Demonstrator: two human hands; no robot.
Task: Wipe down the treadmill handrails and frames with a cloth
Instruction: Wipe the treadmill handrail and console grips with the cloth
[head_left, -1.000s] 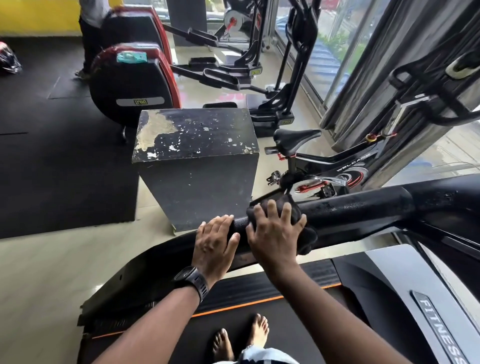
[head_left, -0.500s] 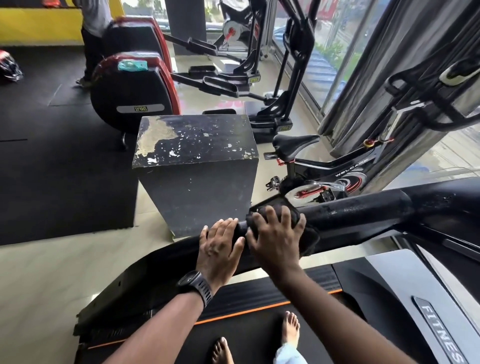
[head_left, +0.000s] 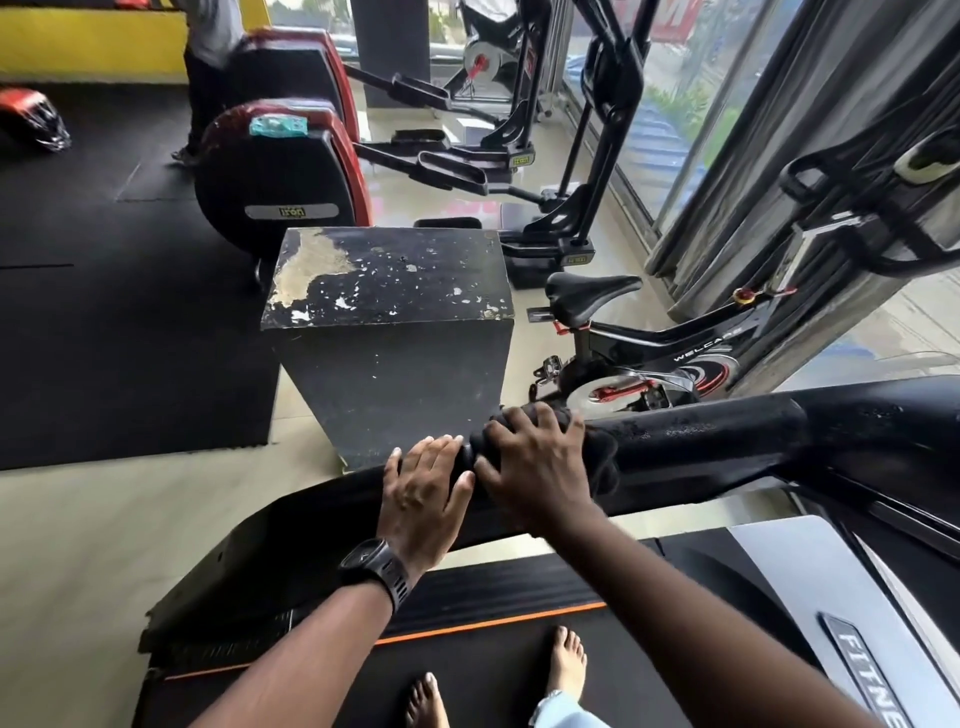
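The black treadmill handrail (head_left: 727, 441) runs from lower left to right across the view. A dark cloth (head_left: 597, 462) is wrapped over the rail. My right hand (head_left: 535, 462) grips the cloth and the rail, fingers curled over the top. My left hand (head_left: 423, 493), with a black watch on the wrist, rests on the rail just left of the cloth, fingers laid over it. The treadmill belt (head_left: 467, 675) with an orange edge stripe lies below, and my bare feet stand on it.
A worn black plyo box (head_left: 389, 338) stands on the floor just beyond the rail. A spin bike (head_left: 649, 343) is to its right, elliptical machines (head_left: 291, 176) behind. A person (head_left: 208, 62) stands far back left. Curtains and windows line the right.
Both hands stay on the rail at nearly the same spot, the right hand with the cloth shifting slightly. My feet have stepped on the belt and the view has tilted a little.
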